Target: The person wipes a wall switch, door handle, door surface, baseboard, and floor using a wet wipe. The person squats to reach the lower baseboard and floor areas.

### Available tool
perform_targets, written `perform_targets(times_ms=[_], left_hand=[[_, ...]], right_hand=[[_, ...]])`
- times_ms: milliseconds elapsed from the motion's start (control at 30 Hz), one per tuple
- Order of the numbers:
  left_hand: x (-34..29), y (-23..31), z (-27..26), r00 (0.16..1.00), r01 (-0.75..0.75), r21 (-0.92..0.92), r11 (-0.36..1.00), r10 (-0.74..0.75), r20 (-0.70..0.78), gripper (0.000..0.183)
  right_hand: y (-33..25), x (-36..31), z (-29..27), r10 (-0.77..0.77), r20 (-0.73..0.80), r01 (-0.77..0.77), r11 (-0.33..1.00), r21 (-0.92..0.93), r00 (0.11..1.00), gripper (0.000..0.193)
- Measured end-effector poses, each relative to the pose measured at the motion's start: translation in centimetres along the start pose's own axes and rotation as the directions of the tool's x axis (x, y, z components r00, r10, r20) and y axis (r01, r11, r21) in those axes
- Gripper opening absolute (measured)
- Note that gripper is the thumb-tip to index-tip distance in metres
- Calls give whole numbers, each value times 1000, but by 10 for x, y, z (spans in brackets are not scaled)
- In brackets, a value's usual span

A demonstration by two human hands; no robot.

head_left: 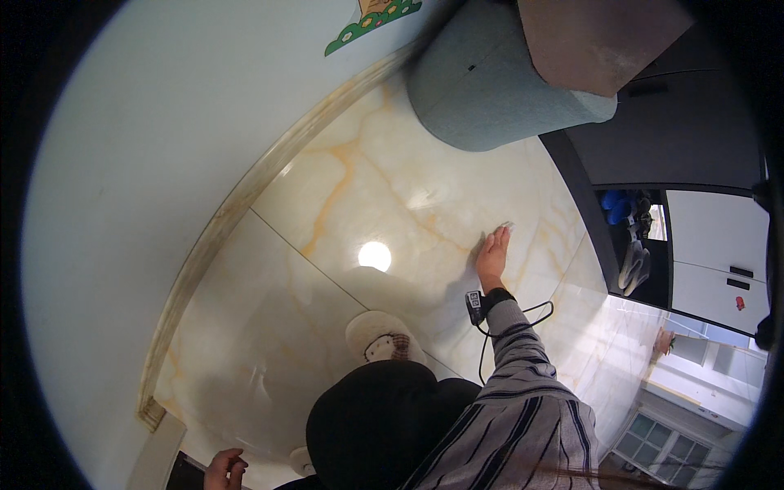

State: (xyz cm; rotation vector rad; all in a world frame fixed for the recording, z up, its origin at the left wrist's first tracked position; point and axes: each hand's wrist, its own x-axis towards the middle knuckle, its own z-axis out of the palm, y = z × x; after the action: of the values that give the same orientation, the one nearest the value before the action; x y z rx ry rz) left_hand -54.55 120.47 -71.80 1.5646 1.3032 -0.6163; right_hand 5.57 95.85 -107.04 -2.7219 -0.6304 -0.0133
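Observation:
My right hand reaches out low over the glossy marbled floor tiles, near the cabinet side. Its fingers are drawn together, and a small whitish bit shows at the fingertips, too small to name. On that wrist sits a black strap with a small box-shaped device, and a black cable loops from it. My left hand is at the lower left edge, partly cut off, with its fingers curled in and nothing visible in them.
A grey-blue rounded stool or bin stands ahead, with a brown flat piece on top. At right is a dark cabinet with shoes on an open shelf. A skirting board lines the left wall. My slippered foot is below.

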Motion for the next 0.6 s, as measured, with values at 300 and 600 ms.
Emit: perform_targets(times_ms=[300,600], left_hand=[[2,11,-1,1000,-4,26,1000,5,-10,36],[-1,13,1,1000,-18,32,999,18,-19,36]], right_hand=[[-122,-90,-1,-662,453,597,744,300,598,70],[14,5,-18,-92,161,97,995,-24,983,54]])
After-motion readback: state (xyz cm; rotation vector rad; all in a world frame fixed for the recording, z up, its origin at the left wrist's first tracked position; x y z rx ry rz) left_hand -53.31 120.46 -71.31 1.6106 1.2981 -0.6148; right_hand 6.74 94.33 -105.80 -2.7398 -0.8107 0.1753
